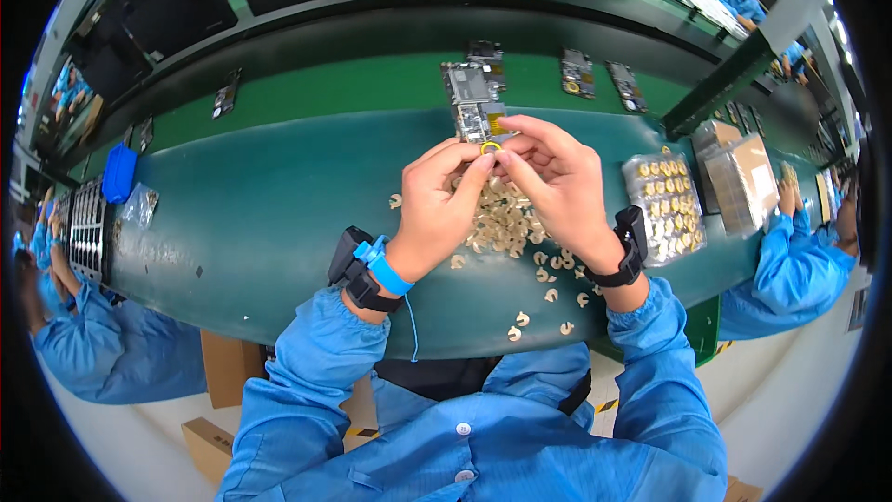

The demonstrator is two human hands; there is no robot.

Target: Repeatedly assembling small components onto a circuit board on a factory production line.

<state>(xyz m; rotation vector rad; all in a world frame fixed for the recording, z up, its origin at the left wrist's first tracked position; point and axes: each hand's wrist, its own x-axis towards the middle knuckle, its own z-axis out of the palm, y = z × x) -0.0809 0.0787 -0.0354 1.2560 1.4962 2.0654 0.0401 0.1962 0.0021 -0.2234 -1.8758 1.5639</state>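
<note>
I have the yellow ring [491, 146] at the centre of my clock, up between the thumb tips, over the far edge of the heap of cream C-shaped pieces [506, 223] at 6 o'clock. The left hand [441, 191] pinches it between thumb and forefinger; on the right hand [557, 177] the thumb tip meets the ring while the forefinger arches away above it, and I can't tell whether another finger closes from behind. Whether a cream piece is seated in the ring is hidden from me too. My main worry is a slip: the ring is small and smooth-looking, so if the thumbs push unevenly it could spring out and vanish into the heap, or fly to 12 o'clock onto the circuit board [472, 84], which lies just beyond the fingers. The right forefinger looks close enough to that board to nudge it; contact I can't judge. Loose pieces [520, 319] lie strewn toward 5 o'clock, near the table's edge, where a sleeve could sweep them off. At 7 o'clock the blue cord [413, 330] hangs from the left wrist strap and could snag or drag. A wide right elbow might also jog the clear tray [662, 251] between 3 and 4.
</note>
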